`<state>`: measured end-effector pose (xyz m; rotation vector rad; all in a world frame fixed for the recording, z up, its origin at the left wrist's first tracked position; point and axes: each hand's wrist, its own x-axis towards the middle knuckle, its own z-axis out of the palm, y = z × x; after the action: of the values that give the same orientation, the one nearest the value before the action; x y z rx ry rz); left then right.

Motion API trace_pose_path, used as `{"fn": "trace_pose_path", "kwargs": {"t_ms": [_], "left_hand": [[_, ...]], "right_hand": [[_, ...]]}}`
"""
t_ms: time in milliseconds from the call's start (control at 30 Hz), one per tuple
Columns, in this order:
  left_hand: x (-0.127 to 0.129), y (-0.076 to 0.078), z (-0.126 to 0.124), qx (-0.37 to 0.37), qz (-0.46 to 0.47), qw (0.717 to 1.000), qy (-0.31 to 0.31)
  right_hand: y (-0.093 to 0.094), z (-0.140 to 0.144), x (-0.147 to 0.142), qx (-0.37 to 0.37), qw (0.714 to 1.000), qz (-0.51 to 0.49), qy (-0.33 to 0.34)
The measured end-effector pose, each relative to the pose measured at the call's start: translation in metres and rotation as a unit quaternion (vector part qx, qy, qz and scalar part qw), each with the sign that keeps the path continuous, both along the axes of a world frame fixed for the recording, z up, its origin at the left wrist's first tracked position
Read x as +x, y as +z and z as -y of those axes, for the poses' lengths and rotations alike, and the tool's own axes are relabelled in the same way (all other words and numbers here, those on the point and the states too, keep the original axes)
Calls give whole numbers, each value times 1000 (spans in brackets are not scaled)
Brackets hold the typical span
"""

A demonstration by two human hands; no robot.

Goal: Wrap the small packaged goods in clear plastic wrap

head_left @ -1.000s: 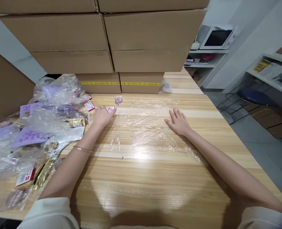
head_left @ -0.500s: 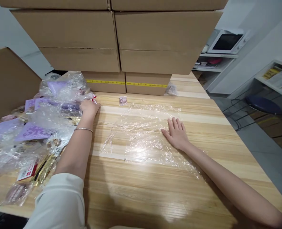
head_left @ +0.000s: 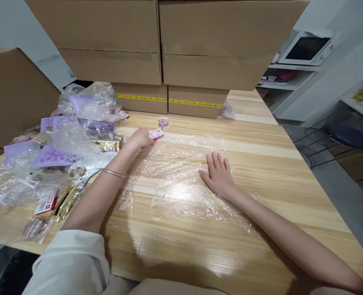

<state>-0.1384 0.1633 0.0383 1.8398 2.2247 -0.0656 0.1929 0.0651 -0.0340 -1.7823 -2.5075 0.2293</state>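
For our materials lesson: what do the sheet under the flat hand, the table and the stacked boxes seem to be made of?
Sheet: thin clear plastic film, glossy; it crinkles and glints, and the wood shows through under the right hand.
Table: pale wood planks, probably varnished; grain lines and a lamp reflection.
Boxes: brown cardboard, matt, with yellow tape on the lowest ones.

left hand [head_left: 141,137] grips red-white card [head_left: 155,134] | right hand [head_left: 218,175] flat on plastic film [head_left: 181,180]

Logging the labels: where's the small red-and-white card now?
The card is in the left hand's fingertips, at the plastic sheet's far-left edge.
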Motion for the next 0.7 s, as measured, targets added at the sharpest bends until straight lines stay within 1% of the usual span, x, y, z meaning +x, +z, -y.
{"fn": "trace_pose_path", "kwargs": {"t_ms": [100, 167, 233, 333, 367, 400, 433, 467, 500, 533, 600, 633, 700], "left_hand": [[3, 7, 10, 1, -3, 1000, 6], [2, 14, 17, 12, -5, 1000, 11], [1, 24, 27, 68, -18, 997, 16], [12, 47, 45, 208, -32, 978, -3], [21, 54, 52, 241, -21, 970, -22], [32, 59, 60, 257, 1, 965, -48], [45, 61, 68, 257, 34, 962, -81], [60, 59, 76, 242, 75, 960, -122], [76, 54, 84, 215, 121, 955, -165], [92, 46, 93, 178, 165, 946, -213], [120, 23, 109, 119, 231, 921, -289], [130, 10, 115, 86, 234, 913, -323], [143, -12, 125, 67, 221, 906, -356]], "right_hand": [[3, 1, -2, -21, 1000, -6, -13], [3, 2, -3, -21, 999, -19, -29], [3, 2, -3, -18, 998, -34, -41], [5, 2, -3, -32, 996, -68, -45], [7, 1, -1, -42, 994, -93, -43], [10, 1, 1, -50, 989, -129, -43], [14, 0, 4, -52, 982, -174, -44], [19, 1, 8, -46, 973, -223, -46], [24, 2, 13, -31, 961, -269, -50], [29, 4, 19, -6, 950, -308, -53], [39, 12, 30, 59, 934, -349, -46], [42, 18, 36, 87, 933, -350, -26], [43, 31, 45, 110, 940, -321, 47]]}}
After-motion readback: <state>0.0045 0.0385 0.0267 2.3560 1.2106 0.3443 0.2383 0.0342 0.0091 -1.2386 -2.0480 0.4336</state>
